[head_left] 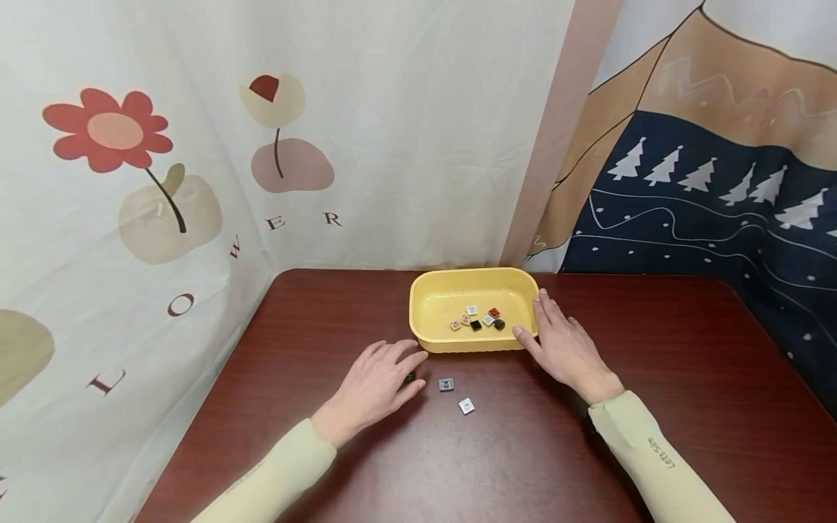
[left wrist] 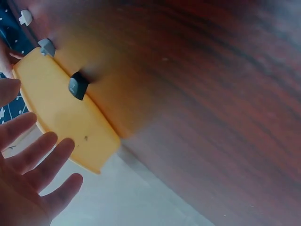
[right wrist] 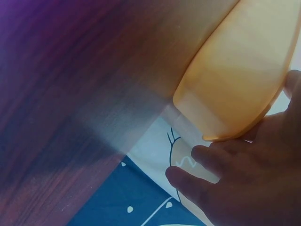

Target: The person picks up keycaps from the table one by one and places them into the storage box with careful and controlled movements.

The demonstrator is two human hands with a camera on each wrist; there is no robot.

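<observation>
On the table, a black keycap [left wrist: 78,85] sits just beyond my left hand [head_left: 374,385], mostly hidden by the fingers in the head view. The left fingers are spread and relaxed, with nothing between them. To the right of that hand lie a grey keycap [head_left: 446,384] and a white keycap [head_left: 466,406]. My right hand [head_left: 567,347] holds the right end of a yellow plastic bin [head_left: 418,290], thumb over the rim and fingers along the outside. Several keycaps lie on the bin's floor, among them a red keycap [head_left: 494,312] and a black one.
The dark red-brown wooden table [head_left: 523,465] carries everything. Behind it hangs a pale curtain [head_left: 405,131] with printed flowers and letters. A dark blue curtain [head_left: 693,189] with white trees is on the right. The bin stands near the table's back edge.
</observation>
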